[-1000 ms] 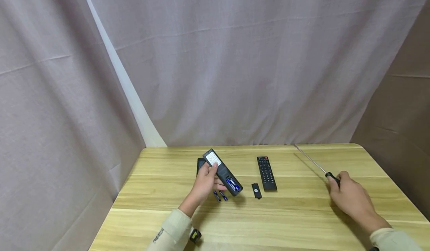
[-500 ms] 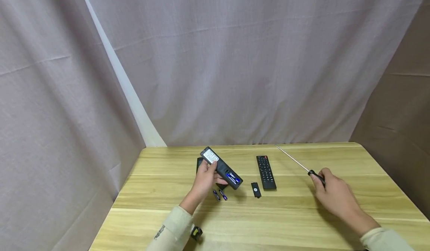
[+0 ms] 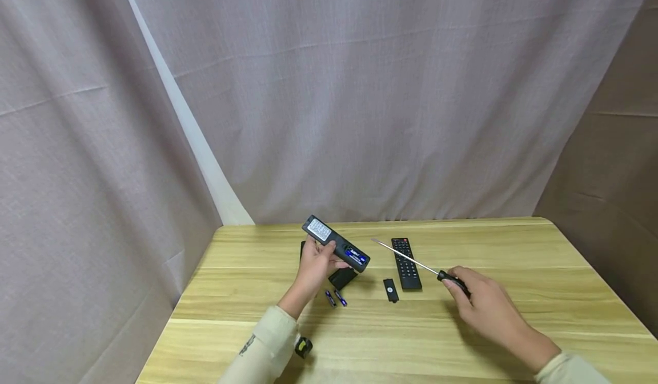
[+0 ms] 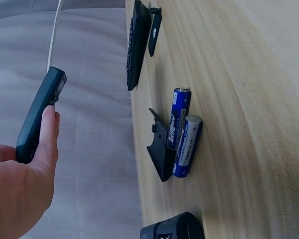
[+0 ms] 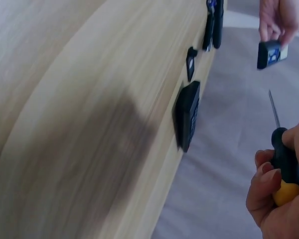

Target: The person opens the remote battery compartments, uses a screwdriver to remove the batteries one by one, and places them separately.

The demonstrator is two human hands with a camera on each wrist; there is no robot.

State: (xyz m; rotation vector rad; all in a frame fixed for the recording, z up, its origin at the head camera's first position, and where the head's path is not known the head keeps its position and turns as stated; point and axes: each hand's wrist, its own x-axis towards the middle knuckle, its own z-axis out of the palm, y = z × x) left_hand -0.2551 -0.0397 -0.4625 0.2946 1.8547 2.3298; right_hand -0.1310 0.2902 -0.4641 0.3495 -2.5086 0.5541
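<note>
My left hand [image 3: 313,264] grips a black remote control [image 3: 336,244] above the table, its back turned up. A white label and an open battery compartment with blue batteries [image 3: 356,255] show on that back. My right hand [image 3: 488,307] holds a screwdriver [image 5: 286,159] by its black and yellow handle. The thin metal shaft points left toward the held remote, its tip apart from it. Below the left hand lie two loose blue batteries [image 4: 179,117] [image 4: 188,146] and a black battery cover [image 4: 162,147].
A second remote control [image 3: 408,270] lies face up on the wooden table [image 3: 390,338]. Beside it is a small black cover [image 3: 390,290] with a white dot. Another dark device [image 4: 175,226] lies partly hidden under the left hand. A grey curtain [image 3: 360,115] hangs behind the table.
My right hand has moved left with the screwdriver, whose shaft now passes over the remote on the table. My left hand has raised its remote slightly and tilted it flatter, uncovering more of the black cover.
</note>
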